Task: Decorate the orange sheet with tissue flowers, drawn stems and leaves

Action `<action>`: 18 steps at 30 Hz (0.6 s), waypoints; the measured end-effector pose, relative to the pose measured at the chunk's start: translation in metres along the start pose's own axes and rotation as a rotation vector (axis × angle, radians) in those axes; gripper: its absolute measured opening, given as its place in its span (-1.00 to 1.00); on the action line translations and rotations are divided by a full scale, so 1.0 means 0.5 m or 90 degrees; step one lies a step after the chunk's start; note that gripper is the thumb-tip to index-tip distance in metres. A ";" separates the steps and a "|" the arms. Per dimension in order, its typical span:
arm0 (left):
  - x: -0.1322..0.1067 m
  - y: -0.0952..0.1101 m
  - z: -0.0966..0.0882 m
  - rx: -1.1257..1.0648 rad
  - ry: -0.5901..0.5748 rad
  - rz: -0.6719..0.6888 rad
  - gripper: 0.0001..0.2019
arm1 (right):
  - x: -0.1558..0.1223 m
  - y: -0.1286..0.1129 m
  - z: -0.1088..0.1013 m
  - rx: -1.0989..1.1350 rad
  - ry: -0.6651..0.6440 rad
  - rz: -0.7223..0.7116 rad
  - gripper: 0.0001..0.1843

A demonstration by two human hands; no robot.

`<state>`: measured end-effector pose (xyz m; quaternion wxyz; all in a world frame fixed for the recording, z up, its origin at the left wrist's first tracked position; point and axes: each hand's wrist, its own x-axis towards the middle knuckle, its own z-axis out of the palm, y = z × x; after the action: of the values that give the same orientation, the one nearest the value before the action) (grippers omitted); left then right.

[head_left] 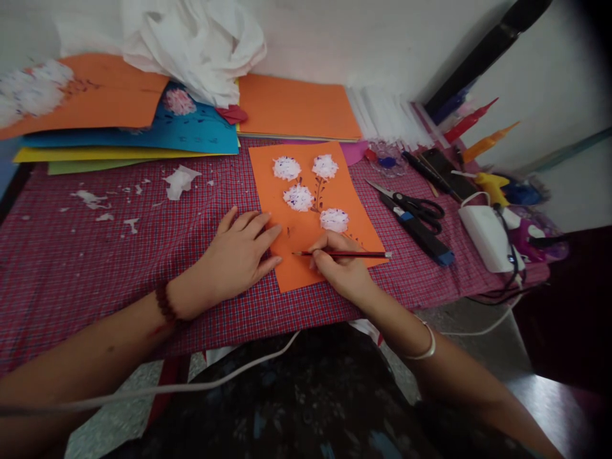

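Observation:
In front of me on the checked cloth lies an orange sheet of paper (299, 274). It carries several fluffy white paper flowers (333, 220) with purple flecks, and dark stems and leaves are drawn among them. My right hand (342, 264) pinches a pencil (356, 254), held almost level over the lower part of the sheet with its tip pointing left. Spread flat, my left hand (234, 255) rests on the cloth, its fingertips reaching the sheet's left edge. A short dark mark shows on the paper between both hands.
Scissors (415, 205) and a box cutter (421, 236) lie right of the sheet, near a white corded device (488, 236). Paper scraps (182, 182) litter the cloth at left. Behind are a blue sheet (205, 131), stacked orange paper (299, 108) and crumpled white cloth or paper (191, 44).

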<state>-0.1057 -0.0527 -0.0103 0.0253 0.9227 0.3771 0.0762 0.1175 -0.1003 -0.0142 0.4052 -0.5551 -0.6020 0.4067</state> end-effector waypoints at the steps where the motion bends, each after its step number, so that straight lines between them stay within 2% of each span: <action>1: 0.000 -0.001 0.000 0.001 0.000 0.001 -0.53 | 0.000 0.000 0.000 -0.012 0.000 -0.004 -0.94; 11: -0.001 0.000 0.001 -0.024 0.010 -0.009 -0.56 | -0.001 -0.001 -0.007 0.007 0.088 0.018 -0.94; 18: -0.001 0.001 0.001 -0.020 0.010 -0.005 -0.54 | 0.002 -0.002 -0.004 -0.030 0.045 -0.005 -0.92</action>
<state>-0.1054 -0.0534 -0.0107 0.0373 0.9200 0.3797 0.0891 0.1191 -0.0993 -0.0124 0.4144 -0.5764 -0.5987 0.3709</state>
